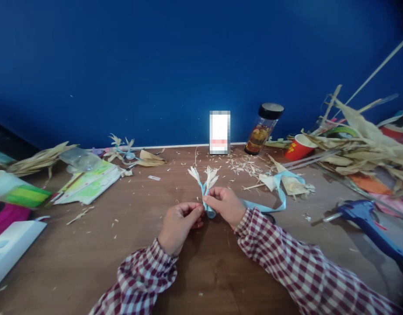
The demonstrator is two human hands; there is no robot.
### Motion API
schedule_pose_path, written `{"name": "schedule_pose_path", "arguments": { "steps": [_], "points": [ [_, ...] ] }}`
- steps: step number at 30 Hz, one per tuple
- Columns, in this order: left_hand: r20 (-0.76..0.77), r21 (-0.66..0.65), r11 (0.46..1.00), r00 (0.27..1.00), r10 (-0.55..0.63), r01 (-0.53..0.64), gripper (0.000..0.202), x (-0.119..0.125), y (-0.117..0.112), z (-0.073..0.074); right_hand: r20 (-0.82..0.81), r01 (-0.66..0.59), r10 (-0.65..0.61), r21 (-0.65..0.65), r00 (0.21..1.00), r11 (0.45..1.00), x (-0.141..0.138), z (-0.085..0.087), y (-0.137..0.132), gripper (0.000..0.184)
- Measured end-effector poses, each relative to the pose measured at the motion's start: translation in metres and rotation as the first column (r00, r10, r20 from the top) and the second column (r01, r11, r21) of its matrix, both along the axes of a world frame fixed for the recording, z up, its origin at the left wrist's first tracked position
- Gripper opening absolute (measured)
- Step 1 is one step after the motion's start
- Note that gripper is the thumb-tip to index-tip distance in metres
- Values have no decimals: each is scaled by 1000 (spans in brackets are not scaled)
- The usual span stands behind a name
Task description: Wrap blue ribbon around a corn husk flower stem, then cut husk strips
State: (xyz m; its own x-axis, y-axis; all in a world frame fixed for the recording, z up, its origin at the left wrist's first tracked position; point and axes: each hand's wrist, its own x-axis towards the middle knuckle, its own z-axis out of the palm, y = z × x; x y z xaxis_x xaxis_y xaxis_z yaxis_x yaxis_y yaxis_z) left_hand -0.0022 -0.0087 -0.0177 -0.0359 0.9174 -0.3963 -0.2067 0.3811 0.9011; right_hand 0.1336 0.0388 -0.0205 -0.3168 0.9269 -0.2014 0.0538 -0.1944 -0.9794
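Between my hands stands a small husk flower sprig, with pale split-husk heads and thin stems wrapped in light blue. My right hand pinches the blue stems between thumb and fingers. My left hand is closed, thumb against forefinger, right beside the lower stems; whatever lies in that pinch is hidden. Below the stems shows a small rounded blue-grey end, too small to make out. From behind my right wrist a light blue ribbon runs over the table and loops up to the right.
A blue glue gun lies at the right, below a heap of dry corn husks. Farther back are a red paper cup, a tilted glass bottle and a lit screen. Husk scraps litter the table.
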Motion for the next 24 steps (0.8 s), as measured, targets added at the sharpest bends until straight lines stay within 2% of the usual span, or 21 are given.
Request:
{"name": "schedule_pose_path", "arguments": {
  "steps": [9, 13, 18, 24],
  "points": [
    [-3, -23, 999, 999, -48, 48, 23, 1, 0, 0, 11, 22, -22, 9, 1000, 1000, -3, -2, -3, 21],
    [-3, 13, 999, 999, -41, 41, 23, 0, 1, 2, -35, -38, 40, 49, 999, 998, 1, -2, 0, 23],
    [-35, 51, 998, 999, -29, 30, 21, -7, 4, 5, 45, -268, 267, 33, 963, 963, 9, 2, 2, 26],
    [-59, 49, 998, 997, -41, 44, 20, -10, 4, 3, 93, -232, 233, -15, 968, 973, 8, 6, 1, 16]
  ]
}}
